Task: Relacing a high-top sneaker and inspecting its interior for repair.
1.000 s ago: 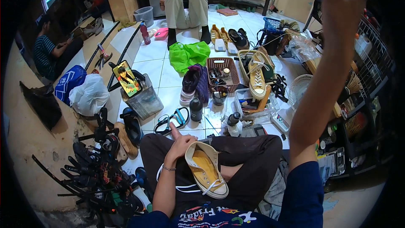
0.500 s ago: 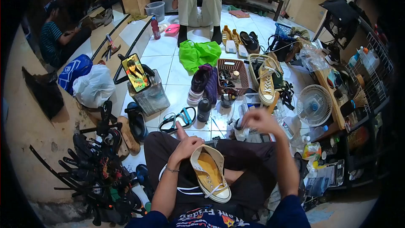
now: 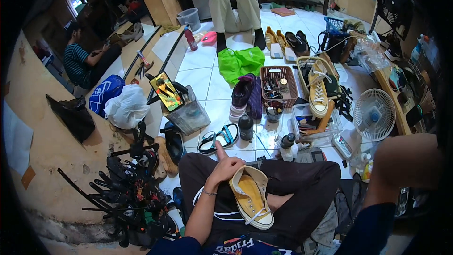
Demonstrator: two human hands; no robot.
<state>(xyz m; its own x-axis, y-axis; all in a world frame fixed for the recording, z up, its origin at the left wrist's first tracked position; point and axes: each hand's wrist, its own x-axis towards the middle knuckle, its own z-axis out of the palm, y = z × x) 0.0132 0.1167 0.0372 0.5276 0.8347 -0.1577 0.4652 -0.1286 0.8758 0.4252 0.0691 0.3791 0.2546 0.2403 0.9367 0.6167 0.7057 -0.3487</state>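
A yellow canvas sneaker [image 3: 252, 194] with a cream sole and white lace lies on my lap, its toe toward me. My left hand [image 3: 227, 169] grips it at the heel collar, with one finger sticking out forward. A loose length of white shoelace [image 3: 226, 216] trails over my dark trousers [image 3: 302, 184] to the left of the shoe. My right arm [image 3: 398, 172] is bent and raised at the right rim; its hand is out of sight. The matching yellow sneaker [image 3: 317, 92], laced, rests on a basket ahead to the right.
In front stand a black bottle [image 3: 245, 127], a dark-capped bottle [image 3: 287, 144], blue sandals [image 3: 219, 139] and a brown basket [image 3: 279, 85]. A phone [image 3: 165, 91] is propped on a grey bin. A white fan [image 3: 374, 114] stands right. Another person [image 3: 233, 0] sits at the back.
My right hand has left the spot near the bottles, going right and up out of view. The whole view has shifted. My left hand keeps hold of the sneaker.
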